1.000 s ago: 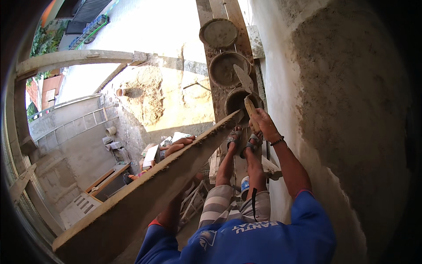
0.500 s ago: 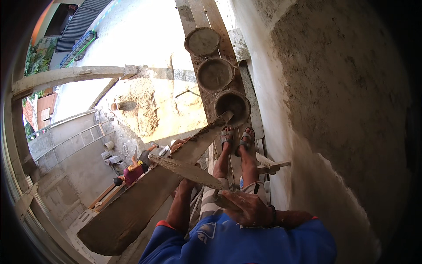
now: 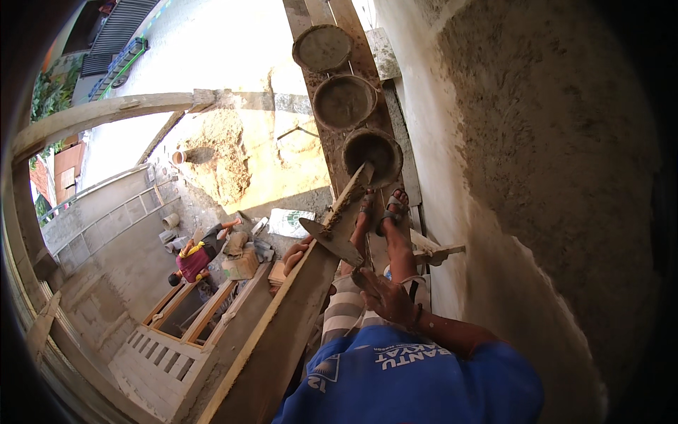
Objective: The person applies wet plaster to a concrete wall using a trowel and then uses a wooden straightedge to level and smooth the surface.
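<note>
The right hand (image 3: 388,298) grips a trowel (image 3: 335,244), its blade angled forward and left across a long smeared board (image 3: 289,325). The left hand (image 3: 294,257), largely hidden beneath, curls its fingers over the board's left edge. The board slants forward and right, its near end cut off. Ahead of both hands, three round pans line planks (image 3: 361,44): the nearest pan (image 3: 387,143) dark inside, the middle pan (image 3: 316,106) and farthest pan (image 3: 299,62) holding grey material.

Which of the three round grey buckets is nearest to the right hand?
The round grey bucket by the sandalled feet, the only one overlapped by the long brown board.
</note>
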`<act>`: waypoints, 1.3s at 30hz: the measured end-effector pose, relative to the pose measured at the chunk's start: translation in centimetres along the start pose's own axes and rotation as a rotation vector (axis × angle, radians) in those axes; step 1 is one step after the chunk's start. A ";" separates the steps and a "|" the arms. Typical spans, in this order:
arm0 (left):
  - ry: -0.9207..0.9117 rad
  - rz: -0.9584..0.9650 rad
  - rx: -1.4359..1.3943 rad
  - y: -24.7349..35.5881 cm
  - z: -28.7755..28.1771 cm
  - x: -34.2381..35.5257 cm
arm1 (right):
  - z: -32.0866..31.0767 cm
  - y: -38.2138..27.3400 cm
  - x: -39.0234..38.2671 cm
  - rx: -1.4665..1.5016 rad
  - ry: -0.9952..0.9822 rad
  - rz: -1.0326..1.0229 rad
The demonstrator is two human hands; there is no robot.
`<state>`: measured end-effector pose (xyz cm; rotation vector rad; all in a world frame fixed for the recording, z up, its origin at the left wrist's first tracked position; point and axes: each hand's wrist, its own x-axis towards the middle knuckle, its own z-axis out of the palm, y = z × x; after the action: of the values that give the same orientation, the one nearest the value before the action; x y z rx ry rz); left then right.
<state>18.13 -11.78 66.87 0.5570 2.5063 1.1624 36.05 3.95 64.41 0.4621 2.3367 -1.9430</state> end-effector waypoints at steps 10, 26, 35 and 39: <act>0.048 0.025 -0.125 -4.3 -0.2 -0.7 | 3.0 29.8 14.4 -0.294 -0.070 0.756; 0.271 -0.267 -0.280 1.5 0.8 -0.5 | 4.4 34.2 12.2 -0.382 -0.053 0.453; 0.249 -0.067 -0.130 1.0 -3.7 3.3 | -1.7 25.3 13.5 -0.227 0.057 0.546; 0.159 -0.066 -0.341 1.3 -5.7 4.7 | -4.1 19.1 10.8 -0.133 0.061 0.445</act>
<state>11.73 -12.51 70.80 0.2988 2.3519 1.6181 31.51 12.89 44.46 0.9451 2.1401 -1.5786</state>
